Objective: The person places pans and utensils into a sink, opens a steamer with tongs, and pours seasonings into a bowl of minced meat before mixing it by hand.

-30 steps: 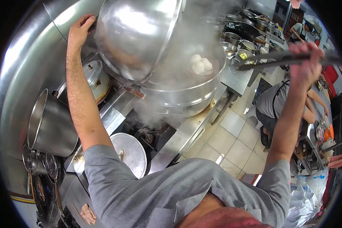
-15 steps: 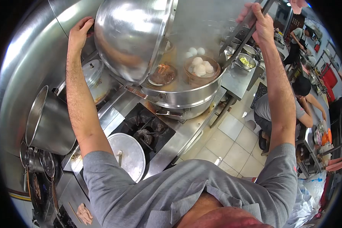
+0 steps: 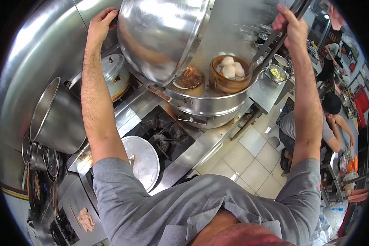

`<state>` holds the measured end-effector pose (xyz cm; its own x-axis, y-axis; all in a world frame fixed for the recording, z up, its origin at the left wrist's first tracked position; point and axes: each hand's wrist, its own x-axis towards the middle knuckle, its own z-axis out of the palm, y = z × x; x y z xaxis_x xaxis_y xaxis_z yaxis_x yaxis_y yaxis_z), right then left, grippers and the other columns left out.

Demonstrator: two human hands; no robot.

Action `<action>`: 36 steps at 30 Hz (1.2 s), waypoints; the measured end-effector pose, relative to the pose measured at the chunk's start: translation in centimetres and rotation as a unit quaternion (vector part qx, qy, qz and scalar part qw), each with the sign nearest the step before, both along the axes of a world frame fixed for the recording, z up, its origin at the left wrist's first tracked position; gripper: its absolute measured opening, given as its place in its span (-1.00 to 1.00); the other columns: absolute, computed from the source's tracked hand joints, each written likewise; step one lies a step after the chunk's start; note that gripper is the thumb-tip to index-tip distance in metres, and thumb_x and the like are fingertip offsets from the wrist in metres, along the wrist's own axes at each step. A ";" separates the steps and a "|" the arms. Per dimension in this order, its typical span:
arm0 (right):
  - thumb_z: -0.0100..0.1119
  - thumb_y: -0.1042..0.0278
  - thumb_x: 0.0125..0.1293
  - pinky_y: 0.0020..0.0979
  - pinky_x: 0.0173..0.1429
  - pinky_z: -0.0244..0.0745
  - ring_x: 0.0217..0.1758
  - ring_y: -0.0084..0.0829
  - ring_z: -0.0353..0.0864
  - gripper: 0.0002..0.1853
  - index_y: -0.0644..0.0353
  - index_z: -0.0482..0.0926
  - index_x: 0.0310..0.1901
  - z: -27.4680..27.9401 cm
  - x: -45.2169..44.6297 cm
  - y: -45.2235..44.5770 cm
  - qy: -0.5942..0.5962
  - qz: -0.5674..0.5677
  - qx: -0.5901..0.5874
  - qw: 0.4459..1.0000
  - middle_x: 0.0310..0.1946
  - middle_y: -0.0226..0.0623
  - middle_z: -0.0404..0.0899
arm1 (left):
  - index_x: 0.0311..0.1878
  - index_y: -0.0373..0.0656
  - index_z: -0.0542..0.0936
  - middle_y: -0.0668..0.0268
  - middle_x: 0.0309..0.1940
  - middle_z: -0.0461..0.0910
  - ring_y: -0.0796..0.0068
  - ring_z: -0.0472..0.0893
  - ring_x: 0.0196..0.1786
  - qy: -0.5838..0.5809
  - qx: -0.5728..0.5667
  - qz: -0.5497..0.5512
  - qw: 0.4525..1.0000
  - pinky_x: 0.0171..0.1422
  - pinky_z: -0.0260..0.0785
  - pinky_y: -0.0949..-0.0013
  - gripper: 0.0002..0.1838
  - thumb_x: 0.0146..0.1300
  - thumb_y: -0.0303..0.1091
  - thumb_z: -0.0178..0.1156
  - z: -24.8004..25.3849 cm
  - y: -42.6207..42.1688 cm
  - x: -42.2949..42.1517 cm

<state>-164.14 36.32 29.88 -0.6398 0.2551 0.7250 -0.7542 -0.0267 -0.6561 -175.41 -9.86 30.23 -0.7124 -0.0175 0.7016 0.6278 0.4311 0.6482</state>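
My left hand (image 3: 100, 25) grips the edge or handle of a large domed metal lid (image 3: 160, 37), which is tilted up over the left side of a steel steamer (image 3: 209, 104); the exact grip is hidden. My right hand (image 3: 293, 28) is closed around long dark metal tongs (image 3: 274, 43), whose tips are beside the right rim of a bamboo basket (image 3: 229, 84). Several white buns (image 3: 233, 69) sit in that basket. To its left in the steamer is a second basket (image 3: 192, 91) with reddish-brown food (image 3: 189, 78). Steam rises behind.
Below the steamer is a gas burner (image 3: 162, 141) beside a flat round lid (image 3: 141, 164). A tall pot (image 3: 59, 117) and a lidded pot (image 3: 115, 78) stand left. Bowls (image 3: 276, 74) are at the right. A co-worker (image 3: 289, 125) bends over a counter beyond my right arm.
The steam has thinned, showing the baskets more clearly. My right hand has swung inward with the tongs, bringing their tips down to the buns' basket. The lid remains raised in my left hand.
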 end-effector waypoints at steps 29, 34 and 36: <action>0.22 0.41 0.11 -0.42 -0.58 0.32 -0.72 -0.51 0.34 -0.81 0.22 0.42 -0.55 -0.4 -2.7 -10.1 0.020 0.064 -0.039 0.997 -0.73 -0.41 0.33 | -0.01 -0.16 0.55 0.33 -0.20 0.60 0.57 0.56 -0.25 0.010 0.018 0.010 1.000 -0.19 0.41 0.50 -0.60 0.18 -0.12 0.15 -0.7 -1.2 0.5; 0.23 0.41 0.10 -0.41 -0.60 0.33 -0.74 -0.49 0.36 -0.82 0.23 0.43 -0.53 -0.6 -2.4 -10.3 0.041 0.053 -0.033 0.997 -0.73 -0.38 0.37 | 0.00 -0.17 0.54 0.33 -0.20 0.60 0.56 0.55 -0.28 0.006 0.023 0.009 1.000 -0.18 0.41 0.50 -0.59 0.17 -0.11 0.15 -0.6 -0.6 0.6; 0.22 0.41 0.10 -0.42 -0.60 0.32 -0.74 -0.49 0.37 -0.84 0.25 0.44 -0.49 -0.6 -2.2 -10.5 0.038 0.032 -0.039 0.998 -0.72 -0.38 0.37 | 0.00 -0.18 0.54 0.33 -0.20 0.60 0.56 0.55 -0.28 0.007 0.025 0.009 1.000 -0.18 0.41 0.49 -0.59 0.16 -0.11 0.15 -0.6 -0.6 0.5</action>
<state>-166.30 25.78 29.29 -0.5997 0.2731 0.7522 -0.7974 -0.1248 -0.5904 -174.93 -10.43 29.65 -0.7021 -0.0658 0.7090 0.6287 0.4103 0.6606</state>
